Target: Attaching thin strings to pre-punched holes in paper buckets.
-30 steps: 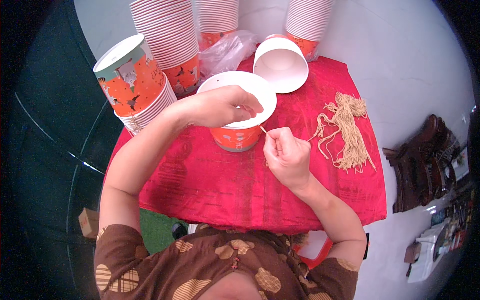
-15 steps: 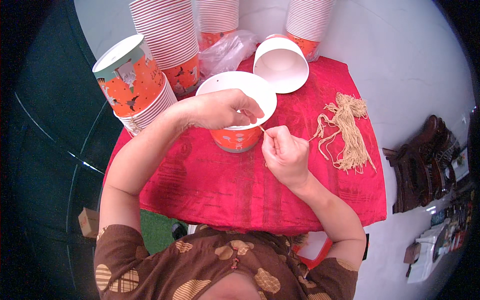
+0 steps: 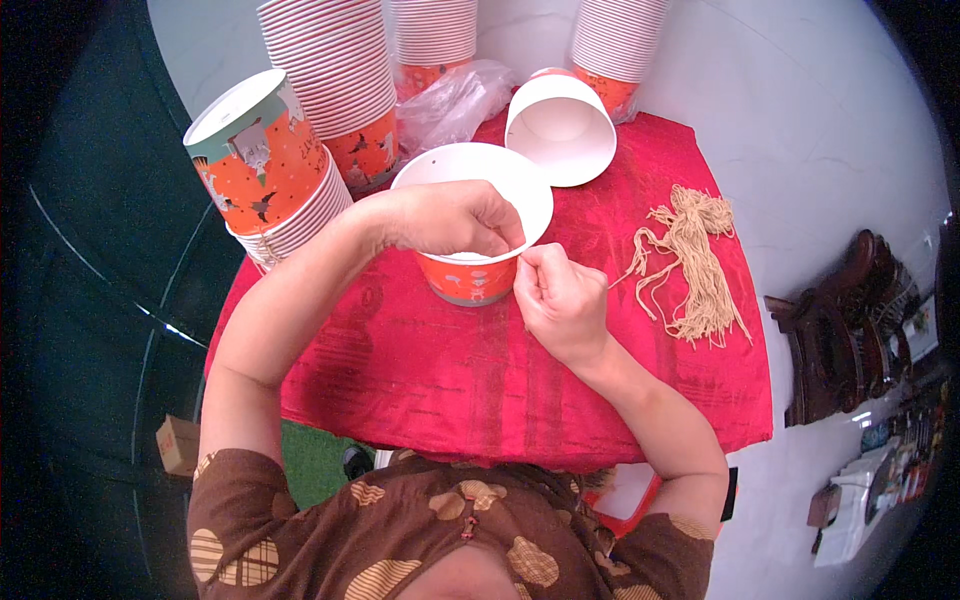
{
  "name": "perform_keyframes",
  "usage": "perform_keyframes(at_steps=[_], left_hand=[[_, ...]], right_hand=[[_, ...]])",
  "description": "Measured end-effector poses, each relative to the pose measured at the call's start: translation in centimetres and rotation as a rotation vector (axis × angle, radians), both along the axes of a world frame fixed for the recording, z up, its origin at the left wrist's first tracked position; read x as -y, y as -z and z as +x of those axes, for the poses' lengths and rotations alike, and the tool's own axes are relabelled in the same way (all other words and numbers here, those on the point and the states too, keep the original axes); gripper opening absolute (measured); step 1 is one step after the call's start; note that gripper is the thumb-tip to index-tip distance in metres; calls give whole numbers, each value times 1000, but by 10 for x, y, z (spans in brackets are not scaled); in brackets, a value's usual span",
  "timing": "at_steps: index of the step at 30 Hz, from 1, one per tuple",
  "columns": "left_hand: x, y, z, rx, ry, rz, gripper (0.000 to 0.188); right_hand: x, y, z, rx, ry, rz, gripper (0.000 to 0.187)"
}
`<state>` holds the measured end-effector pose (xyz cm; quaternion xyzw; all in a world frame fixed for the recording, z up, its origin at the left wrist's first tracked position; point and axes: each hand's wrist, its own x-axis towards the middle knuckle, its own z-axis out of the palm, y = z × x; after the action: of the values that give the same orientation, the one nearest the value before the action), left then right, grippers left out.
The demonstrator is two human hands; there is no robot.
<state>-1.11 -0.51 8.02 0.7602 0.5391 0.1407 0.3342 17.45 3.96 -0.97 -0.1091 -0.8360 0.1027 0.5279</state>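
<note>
An orange paper bucket (image 3: pixel 468 282) with a white inside stands upright on the table, a small dark hole in its far wall. Over its near rim reaches my left hand (image 3: pixel 455 217), its fingers closed and pressed together inside, by the right part of the wall. What these fingers hold, if anything, is hidden. Just outside the rim, close to those fingertips, my right hand (image 3: pixel 562 302) is closed in a pinch on a tan cord (image 3: pixel 622 279), whose loose tail shows behind the hand. A bundle of such cords (image 3: pixel 697 265) lies to the right.
Another bucket (image 3: pixel 560 135) lies on its side behind, mouth toward me. Tall stacks of nested buckets (image 3: pixel 330 75) stand along the back, with a clear plastic bag (image 3: pixel 455 105) between. At the left, an upside-down bucket (image 3: pixel 255 160) tops a shorter stack. Red cloth (image 3: pixel 400 360) covers the table.
My right hand has moved slightly left and up, against the bucket's rim. My left fingers have closed and reach lower inside; the short length of cord seen between the hands is now hidden.
</note>
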Motion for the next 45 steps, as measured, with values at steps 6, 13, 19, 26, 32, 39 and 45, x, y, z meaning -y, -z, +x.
perform_keyframes(at_steps=[6, 13, 19, 26, 32, 39, 45], left_hand=[[9, 7, 8, 42, -99, 35, 13], [31, 11, 24, 32, -70, 111, 12], [41, 12, 35, 6, -64, 49, 11], [40, 14, 35, -102, -247, 311, 14], [30, 71, 26, -251, -373, 414, 16], [33, 106, 27, -292, -316, 463, 14], [26, 112, 31, -305, -322, 466, 12]], right_hand=[[1, 6, 3, -23, -53, -119, 10], [-2, -13, 31, 235, -216, -895, 48], [14, -35, 35, 426, -343, -1369, 37], [-12, -18, 22, 347, -475, -1503, 34], [-26, 9, -5, 340, -455, -1569, 27], [-33, 27, -7, 521, -216, -1338, 34], [-44, 26, 7, 592, 197, -651, 41]])
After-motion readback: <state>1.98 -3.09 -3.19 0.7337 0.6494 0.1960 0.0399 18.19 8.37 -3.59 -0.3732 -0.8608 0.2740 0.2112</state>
